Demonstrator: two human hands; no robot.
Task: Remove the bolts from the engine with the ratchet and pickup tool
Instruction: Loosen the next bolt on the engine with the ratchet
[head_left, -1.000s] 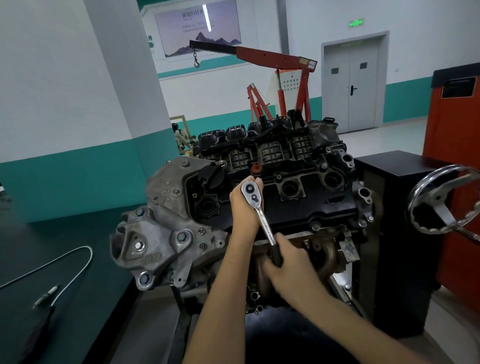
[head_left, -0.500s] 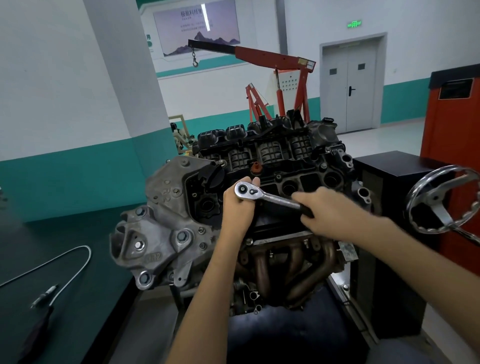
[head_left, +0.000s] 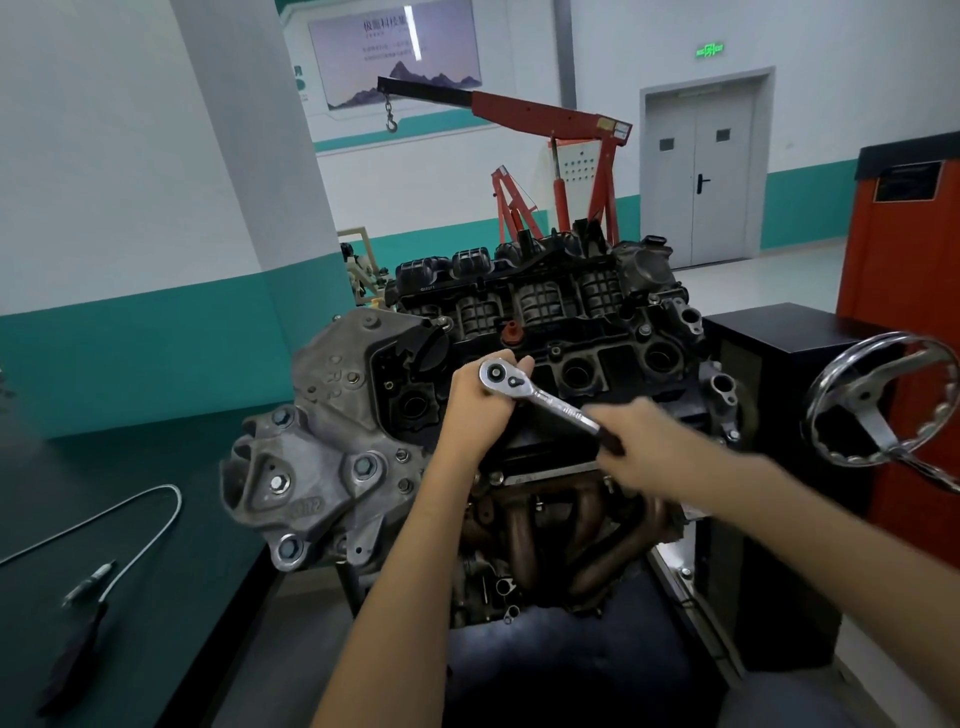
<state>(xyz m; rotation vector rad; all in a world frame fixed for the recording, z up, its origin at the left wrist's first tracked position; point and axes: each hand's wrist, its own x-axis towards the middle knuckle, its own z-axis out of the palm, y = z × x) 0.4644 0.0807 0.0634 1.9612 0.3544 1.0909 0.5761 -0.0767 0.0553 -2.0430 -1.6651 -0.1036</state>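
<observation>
A workshop with white walls and a teal lower band fills the frame, with a broad pillar (head_left: 249, 156) at upper left and a grey double door (head_left: 698, 171) at upper right. A red engine crane (head_left: 550, 119) stands at the back, upper centre. An orange cabinet (head_left: 904, 270) runs down the right edge, and a dark green worktop (head_left: 171, 478) takes the lower left.

The engine (head_left: 332, 441) sits at centre on a stand, its rusty exhaust manifold (head_left: 550, 530) facing the camera. Just to its right are a black pedestal (head_left: 779, 353) and a chrome handwheel (head_left: 883, 400). The pickup tool (head_left: 137, 535), a looped flexible shaft with a dark grip, lies on the worktop well apart from the engine.

The ratchet (head_left: 540, 397) lies across the black valve cover, head at centre and handle slanting to lower right. The left hand (head_left: 475, 410) wraps the ratchet head from below, fingertips curling over it. The right hand (head_left: 644, 447), blurred, grasps the black handle. Both forearms reach up from the bottom edge.
</observation>
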